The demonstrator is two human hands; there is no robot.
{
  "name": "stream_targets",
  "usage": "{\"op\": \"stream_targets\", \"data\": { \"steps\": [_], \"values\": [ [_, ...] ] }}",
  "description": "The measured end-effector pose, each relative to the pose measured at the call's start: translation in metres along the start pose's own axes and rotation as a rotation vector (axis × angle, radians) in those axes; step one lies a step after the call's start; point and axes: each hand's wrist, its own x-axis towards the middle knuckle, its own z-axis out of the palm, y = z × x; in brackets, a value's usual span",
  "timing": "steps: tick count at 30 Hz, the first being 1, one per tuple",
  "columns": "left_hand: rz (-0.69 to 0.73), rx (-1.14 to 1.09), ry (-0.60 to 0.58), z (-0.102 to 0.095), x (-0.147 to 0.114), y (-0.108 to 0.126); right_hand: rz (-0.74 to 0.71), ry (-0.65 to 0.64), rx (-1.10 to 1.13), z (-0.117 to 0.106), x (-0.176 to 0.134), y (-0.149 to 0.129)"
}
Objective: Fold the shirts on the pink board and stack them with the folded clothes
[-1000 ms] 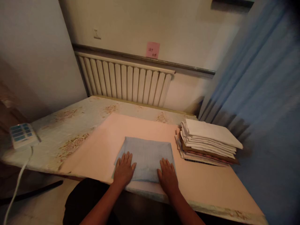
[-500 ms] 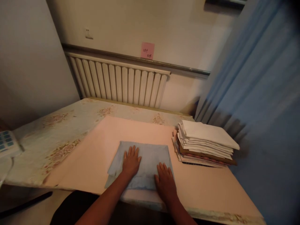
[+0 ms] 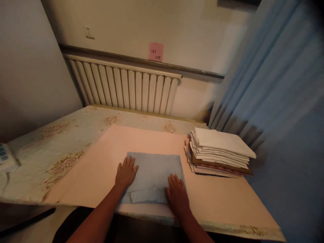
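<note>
A folded light-blue cloth (image 3: 154, 172) lies on the pink sheet (image 3: 101, 162) near the table's front edge. My left hand (image 3: 126, 171) rests flat on the cloth's left edge, its fingers stretched out and pointing away from me. On the cloth's right side lies my right hand (image 3: 177, 194), palm down with fingers extended. A folded flap shows along the near edge of the cloth, between the two hands. Neither hand grips anything.
To the right stands a stack of folded cloths (image 3: 222, 145), white on top with brown and patterned ones below. A flowered tablecloth (image 3: 65, 162) covers the table. Behind it is a radiator (image 3: 126, 84); a blue curtain (image 3: 286, 118) hangs at the right.
My left hand has slid left across the cloth, from its upper middle to its left edge. The right hand stays on the right side. The view has shifted slightly.
</note>
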Motion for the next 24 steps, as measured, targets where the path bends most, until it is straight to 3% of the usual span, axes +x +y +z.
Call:
{"op": "stream_targets", "data": {
  "steps": [9, 14, 19, 24],
  "values": [
    [-0.101, -0.049, -0.154, -0.019, -0.013, -0.004, -0.025, 0.079, -0.025, 0.004, -0.002, 0.0],
    [-0.063, -0.004, -0.075, -0.035, -0.02, 0.017, -0.033, 0.098, -0.024, 0.005, -0.002, 0.001],
    [0.012, 0.008, -0.078, -0.02, -0.037, 0.019, -0.041, 0.097, 0.0, 0.005, -0.003, 0.001],
    [0.058, 0.0, 0.001, -0.01, -0.051, 0.009, -0.025, 0.08, 0.023, 0.007, -0.004, 0.002]
  ]
}}
